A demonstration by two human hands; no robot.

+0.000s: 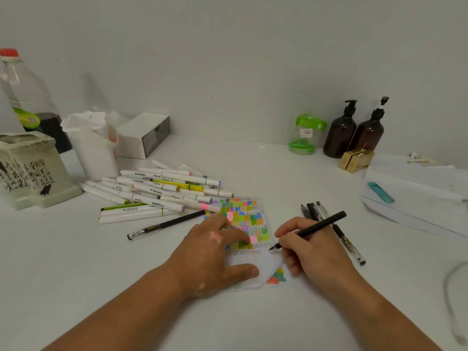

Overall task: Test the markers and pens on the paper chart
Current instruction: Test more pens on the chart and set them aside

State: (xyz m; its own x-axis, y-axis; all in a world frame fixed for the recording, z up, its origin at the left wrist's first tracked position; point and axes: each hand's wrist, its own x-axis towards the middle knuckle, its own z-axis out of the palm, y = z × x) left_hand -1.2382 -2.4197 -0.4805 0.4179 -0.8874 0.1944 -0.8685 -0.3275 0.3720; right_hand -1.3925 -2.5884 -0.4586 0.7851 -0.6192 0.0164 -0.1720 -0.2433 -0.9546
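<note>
Paper chart (pixel 249 214) | left hand (pixel 215 252) flat | right hand (pixel 311 252) grips pen (pixel 319 225) | holder (pixel 95 150) (contents unclear)

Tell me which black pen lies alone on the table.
The black pen left of the paper chart; the other pens lie bunched right of it, one in the right hand.
</note>
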